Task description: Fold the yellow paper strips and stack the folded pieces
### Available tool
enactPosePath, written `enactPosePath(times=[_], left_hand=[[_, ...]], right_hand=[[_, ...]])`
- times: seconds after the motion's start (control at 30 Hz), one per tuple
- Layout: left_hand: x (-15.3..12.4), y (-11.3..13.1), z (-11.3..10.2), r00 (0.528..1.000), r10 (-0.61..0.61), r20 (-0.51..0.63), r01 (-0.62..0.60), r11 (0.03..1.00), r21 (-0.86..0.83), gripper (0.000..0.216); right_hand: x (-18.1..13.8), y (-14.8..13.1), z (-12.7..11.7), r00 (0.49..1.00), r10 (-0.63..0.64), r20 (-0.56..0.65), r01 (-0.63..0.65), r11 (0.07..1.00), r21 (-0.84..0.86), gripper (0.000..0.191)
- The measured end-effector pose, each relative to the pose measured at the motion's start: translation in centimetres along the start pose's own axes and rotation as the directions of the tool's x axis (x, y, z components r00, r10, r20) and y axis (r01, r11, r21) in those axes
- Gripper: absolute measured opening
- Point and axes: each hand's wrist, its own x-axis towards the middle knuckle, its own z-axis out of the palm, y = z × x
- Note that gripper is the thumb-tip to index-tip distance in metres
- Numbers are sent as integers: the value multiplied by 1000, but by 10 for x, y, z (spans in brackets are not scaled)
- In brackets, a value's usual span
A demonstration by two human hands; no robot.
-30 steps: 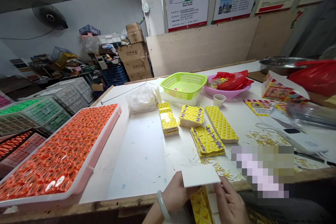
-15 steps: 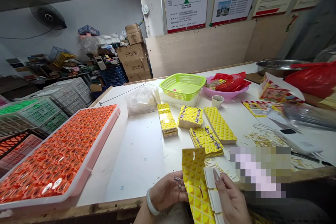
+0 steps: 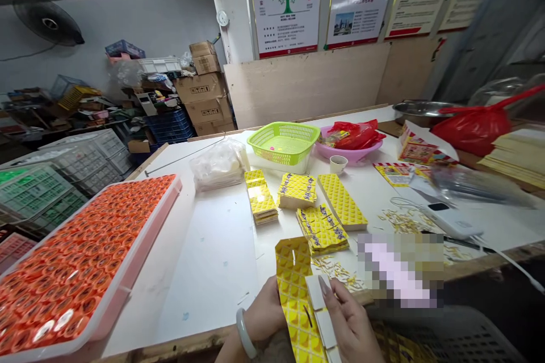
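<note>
A long yellow patterned card (image 3: pixel 296 295) with white folded flaps stands upright at the near table edge, held between both hands. My left hand (image 3: pixel 266 315), with a pale bangle on the wrist, grips its left side. My right hand (image 3: pixel 347 323) presses fingers on the white flaps at its right side. Just beyond lie stacks of yellow cards (image 3: pixel 321 229), a thin stack (image 3: pixel 260 199), another stack (image 3: pixel 297 190) and a flat yellow sheet pile (image 3: pixel 340 201).
A pink tray of orange pieces (image 3: pixel 80 261) fills the left of the white table (image 3: pixel 213 249). Farther back are a clear bag (image 3: pixel 219 164), a green basket (image 3: pixel 283 142), a pink bowl with red wrappers (image 3: pixel 351 139), a small cup (image 3: pixel 338 164). A white device (image 3: pixel 451 218) lies right.
A second ago the hands held a white card low at the table edge; now they hold the yellow card raised upright. The view has shifted right.
</note>
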Motion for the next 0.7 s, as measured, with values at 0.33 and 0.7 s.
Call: enactPosePath(times=[0.33, 0.7], left_hand=[[-8, 1, -33, 969, -248, 8, 234, 923, 307, 61], [7, 7, -107, 726, 674, -142, -34, 241, 970, 22]], right_hand=[[3, -3, 3, 999, -32, -33, 30, 998, -49, 34], [104, 23, 20, 948, -277, 158, 319, 801, -506, 34]])
